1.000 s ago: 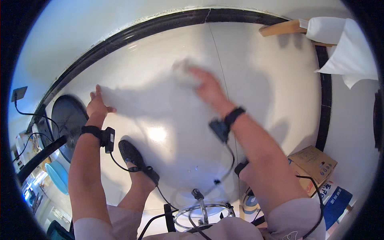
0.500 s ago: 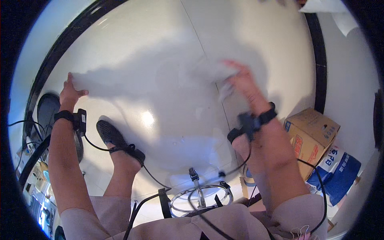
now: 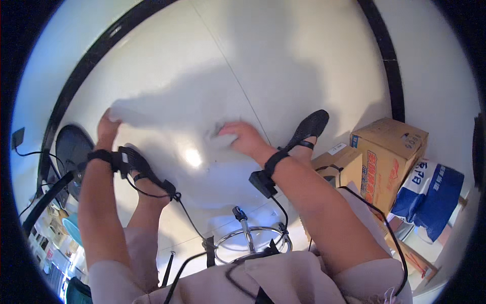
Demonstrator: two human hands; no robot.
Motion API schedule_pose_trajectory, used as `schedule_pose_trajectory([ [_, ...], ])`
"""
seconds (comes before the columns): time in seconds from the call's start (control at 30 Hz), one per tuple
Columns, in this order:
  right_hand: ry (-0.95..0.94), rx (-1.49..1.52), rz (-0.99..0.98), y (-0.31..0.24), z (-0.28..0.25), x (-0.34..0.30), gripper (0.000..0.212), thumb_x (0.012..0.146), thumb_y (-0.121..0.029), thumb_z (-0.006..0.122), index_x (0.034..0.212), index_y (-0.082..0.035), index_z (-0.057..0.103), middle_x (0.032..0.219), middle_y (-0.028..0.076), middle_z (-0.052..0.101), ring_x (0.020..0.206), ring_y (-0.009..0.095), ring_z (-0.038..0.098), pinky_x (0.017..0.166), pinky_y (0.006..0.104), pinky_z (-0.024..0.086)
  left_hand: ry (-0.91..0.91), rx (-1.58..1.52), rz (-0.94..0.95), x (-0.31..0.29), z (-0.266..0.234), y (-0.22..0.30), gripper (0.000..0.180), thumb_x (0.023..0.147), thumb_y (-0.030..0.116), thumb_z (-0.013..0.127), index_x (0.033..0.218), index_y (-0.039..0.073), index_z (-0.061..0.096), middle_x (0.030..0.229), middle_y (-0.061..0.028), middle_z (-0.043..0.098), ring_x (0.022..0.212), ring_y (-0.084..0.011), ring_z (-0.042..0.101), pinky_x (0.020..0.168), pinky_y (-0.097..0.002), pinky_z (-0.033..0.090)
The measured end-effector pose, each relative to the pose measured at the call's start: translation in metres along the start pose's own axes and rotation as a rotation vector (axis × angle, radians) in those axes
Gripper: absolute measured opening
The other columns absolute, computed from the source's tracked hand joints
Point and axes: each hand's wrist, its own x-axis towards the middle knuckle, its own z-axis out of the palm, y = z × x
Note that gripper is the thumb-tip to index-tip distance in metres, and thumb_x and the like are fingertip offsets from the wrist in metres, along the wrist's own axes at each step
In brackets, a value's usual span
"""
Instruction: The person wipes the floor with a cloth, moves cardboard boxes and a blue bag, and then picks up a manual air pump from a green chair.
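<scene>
My left hand (image 3: 108,129) is held out over the pale floor on the left. Its thumb and fingers are drawn together around a whitish spot too small to make out. My right hand (image 3: 245,138) is near the middle, fingers curled inward and pointing left. At its fingertips is a blurred, pale, partly see-through thing, whose kind I cannot tell. Both wrists wear black straps with small black boxes, the left box (image 3: 120,161) and the right box (image 3: 262,183), each with a cable.
My black shoes, left shoe (image 3: 139,164) and right shoe (image 3: 308,129), rest on the floor (image 3: 167,66). A chrome ring base (image 3: 243,234) is between my legs. Cardboard boxes (image 3: 390,152) and a blue-and-white bag (image 3: 430,195) stand at right. A black round-topped object (image 3: 75,152) is at left.
My right hand has moved left and nearer to me, its pale thing less visible. The left hand has come slightly right and nearer, its spread thumb and finger drawing together. The view has shifted.
</scene>
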Motion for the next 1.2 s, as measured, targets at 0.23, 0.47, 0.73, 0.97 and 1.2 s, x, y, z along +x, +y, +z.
schedule_pose_trajectory([
  [0.23,-0.447,-0.091,0.239,-0.081,-0.079,-0.005,0.040,0.062,0.000,0.059,0.099,-0.012,0.067,0.087,0.010,0.067,0.078,0.022,0.063,0.070,0.0328,0.049,-0.039,-0.304,0.365,-0.105,-0.037,0.177,0.071,0.076,0.016,0.068,0.136,0.019,0.032,0.120,-0.0222,0.052,0.104,-0.0338,0.055,0.086,-0.0381,0.046],
  [0.47,-0.252,0.121,0.141,-0.172,-0.166,-0.037,0.047,0.062,0.002,0.064,0.107,-0.012,0.065,0.087,0.004,0.066,0.077,0.013,0.060,0.070,0.0268,0.048,-0.217,-0.393,0.447,-0.180,-0.093,0.238,0.074,0.079,0.012,0.066,0.139,0.024,0.023,0.120,-0.0191,0.053,0.105,-0.0325,0.055,0.086,-0.0390,0.047],
  [0.73,-0.042,0.370,-0.004,-0.250,-0.197,-0.093,0.048,0.065,0.003,0.061,0.113,-0.001,0.058,0.097,0.008,0.064,0.084,0.014,0.059,0.076,0.0269,0.047,-0.176,-0.389,0.618,-0.240,-0.147,0.261,0.066,0.080,0.013,0.065,0.136,0.015,0.030,0.115,-0.0152,0.056,0.104,-0.0263,0.056,0.087,-0.0355,0.046],
  [0.97,0.070,0.865,-0.056,-0.298,-0.193,-0.153,0.034,0.071,-0.003,0.062,0.104,0.001,0.058,0.087,0.007,0.063,0.076,0.016,0.059,0.070,0.0295,0.047,-0.143,-0.761,0.673,-0.302,-0.197,0.282,0.025,0.085,0.015,0.060,0.105,0.000,0.057,0.104,-0.0085,0.062,0.096,-0.0157,0.058,0.088,-0.0286,0.045],
  [1.2,0.069,1.235,0.054,-0.322,-0.169,-0.209,0.033,0.079,-0.007,0.058,0.110,0.000,0.054,0.097,0.007,0.063,0.085,0.017,0.061,0.077,0.0306,0.048,-0.078,-0.985,0.567,-0.374,-0.247,0.268,0.023,0.091,0.025,0.053,0.088,0.003,0.058,0.108,-0.0097,0.061,0.098,-0.0137,0.054,0.090,-0.0301,0.039],
])
